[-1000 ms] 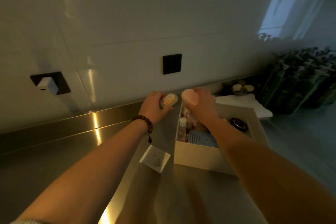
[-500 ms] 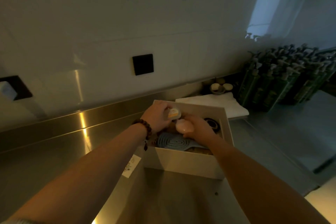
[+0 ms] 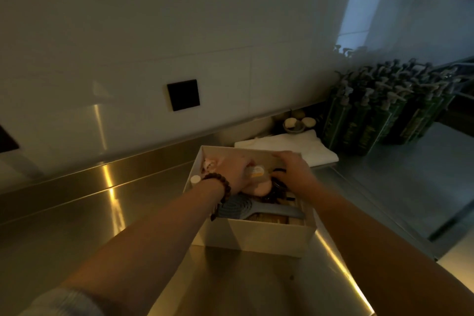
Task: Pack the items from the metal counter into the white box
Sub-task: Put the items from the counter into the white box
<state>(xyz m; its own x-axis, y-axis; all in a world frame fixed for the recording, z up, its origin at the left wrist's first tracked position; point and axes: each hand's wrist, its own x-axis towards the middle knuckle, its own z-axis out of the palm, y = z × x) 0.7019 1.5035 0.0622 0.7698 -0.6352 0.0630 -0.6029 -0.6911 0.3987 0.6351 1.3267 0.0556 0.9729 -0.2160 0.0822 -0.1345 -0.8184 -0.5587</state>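
Note:
The white box (image 3: 256, 237) stands open on the metal counter (image 3: 77, 226). My left hand (image 3: 232, 170), with a bead bracelet on the wrist, reaches inside and grips a small round jar with a yellow label (image 3: 255, 171). My right hand (image 3: 295, 170) is also in the box, over the far right part, its fingers loosely bent above dark ring-shaped items (image 3: 278, 187) and holding nothing I can see. A pink rounded item (image 3: 260, 189) lies in the box under the hands. A blue hairbrush (image 3: 259, 209) and a small white-capped bottle (image 3: 195, 179) lie in the box too.
Behind the box lies a folded white cloth (image 3: 292, 147), then a small dish with pale round pieces (image 3: 297, 123). Several dark green pump bottles (image 3: 379, 113) crowd the back right. A black square plate (image 3: 183, 95) sits on the wall. The counter's edge runs down the right.
Both hands moved from above the box down into it. My right hand let go of the pink item, which now lies inside. The left hand still holds the jar.

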